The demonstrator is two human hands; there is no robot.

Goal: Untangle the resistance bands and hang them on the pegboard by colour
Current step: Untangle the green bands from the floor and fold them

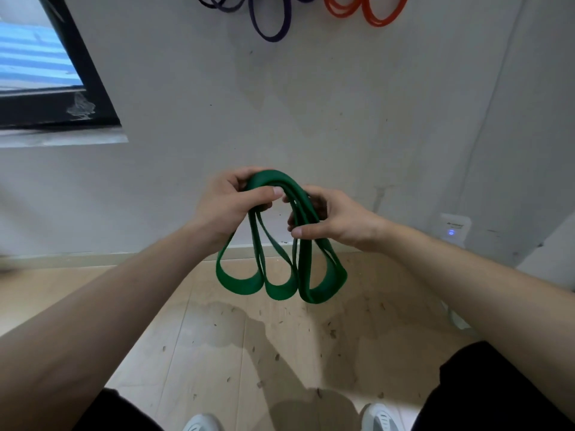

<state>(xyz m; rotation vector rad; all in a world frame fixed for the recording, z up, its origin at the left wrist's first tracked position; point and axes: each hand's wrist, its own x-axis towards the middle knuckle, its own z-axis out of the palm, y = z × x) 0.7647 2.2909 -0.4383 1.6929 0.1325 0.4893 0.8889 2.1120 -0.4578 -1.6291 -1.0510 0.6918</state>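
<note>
Far left on the plain white wall (311, 104), a dark-framed window (46, 73) is showing. In front of the wall's lower middle, you are closing your left hand (227, 206) round the top of a bundle of flat green rubber resistance bands (304, 269), with the fingers wrapping over the fold and the thumb pressing along its near side.

High on the wall, above that hand, loops of thin purple rubber bands (270, 37) are hanging with their rounded ends pointing down.

The green bundle is hanging in the air before the wall, between your two hands. It is arching over at the top, and its long axis is running up and down. Three closed loops are dangling side by side with their rounded ends pointing at the pale wooden floor (217, 337) below the wall. The strands are crossing one another near the top.

Further right, high on the wall, thin orange rubber bands (381, 22) are hanging the same way.

Your right hand (339, 219) is grasping the right side of the green bundle, with the thumb lying across the front of the strands and the fingers curling behind them.

Low on the wall's right part, a small white box with a blue light (452, 228) is glowing.
</note>
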